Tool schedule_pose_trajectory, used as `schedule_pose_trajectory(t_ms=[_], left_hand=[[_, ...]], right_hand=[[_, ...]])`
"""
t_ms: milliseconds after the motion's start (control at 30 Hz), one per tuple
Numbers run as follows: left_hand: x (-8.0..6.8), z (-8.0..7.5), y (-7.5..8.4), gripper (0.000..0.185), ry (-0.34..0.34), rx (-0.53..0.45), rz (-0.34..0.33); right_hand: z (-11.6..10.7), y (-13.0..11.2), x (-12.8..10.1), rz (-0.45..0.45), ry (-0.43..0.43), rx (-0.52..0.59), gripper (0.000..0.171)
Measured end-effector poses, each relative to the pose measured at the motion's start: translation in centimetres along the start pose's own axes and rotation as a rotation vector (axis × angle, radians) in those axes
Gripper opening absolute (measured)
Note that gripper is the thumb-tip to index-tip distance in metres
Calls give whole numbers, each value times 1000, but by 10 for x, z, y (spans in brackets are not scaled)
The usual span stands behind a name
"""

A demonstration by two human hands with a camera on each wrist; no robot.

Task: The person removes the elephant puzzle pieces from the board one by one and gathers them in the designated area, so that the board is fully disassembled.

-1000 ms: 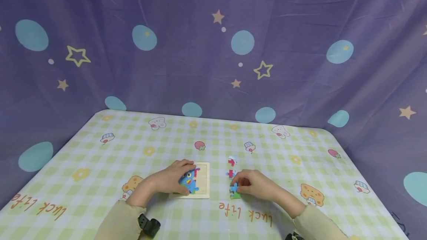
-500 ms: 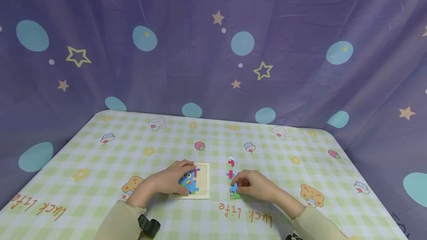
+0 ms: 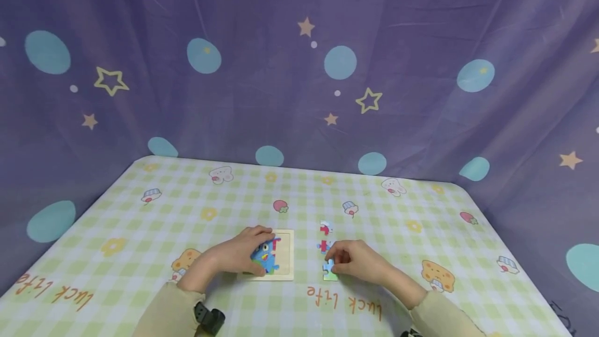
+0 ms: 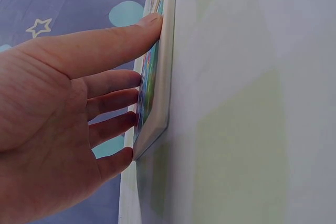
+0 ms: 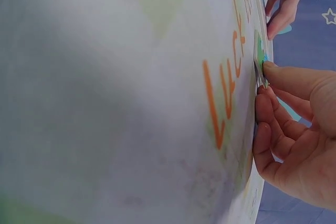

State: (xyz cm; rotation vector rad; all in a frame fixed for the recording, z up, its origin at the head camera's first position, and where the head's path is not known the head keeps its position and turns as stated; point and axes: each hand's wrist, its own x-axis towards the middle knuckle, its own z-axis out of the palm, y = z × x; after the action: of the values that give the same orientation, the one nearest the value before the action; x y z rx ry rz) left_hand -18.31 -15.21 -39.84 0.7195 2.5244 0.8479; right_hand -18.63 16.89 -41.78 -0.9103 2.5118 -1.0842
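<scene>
Right hand (image 3: 357,261) is pinching a blue-and-green puzzle piece (image 3: 330,269) with curled fingers, tipping its edge off the tablecloth (image 3: 398,212); half a second ago it lay flatter, so a lift is apparently beginning. Left hand (image 3: 243,251) is resting straight-fingered on the puzzle board (image 3: 284,259), steadying it. Two red pieces (image 3: 324,237) are lying just beyond.

Head view high, looking down — wrist views close, edge-on, sharing the tablecloth (image 3: 374,212) with it
</scene>
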Motion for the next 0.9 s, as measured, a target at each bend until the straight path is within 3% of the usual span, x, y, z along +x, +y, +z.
schedule_pose_trajectory(t_ms=[900], left_hand=[[0, 0, 2, 78, 10, 11, -7]], right_hand=[[2, 0, 1, 22, 18, -26, 9]])
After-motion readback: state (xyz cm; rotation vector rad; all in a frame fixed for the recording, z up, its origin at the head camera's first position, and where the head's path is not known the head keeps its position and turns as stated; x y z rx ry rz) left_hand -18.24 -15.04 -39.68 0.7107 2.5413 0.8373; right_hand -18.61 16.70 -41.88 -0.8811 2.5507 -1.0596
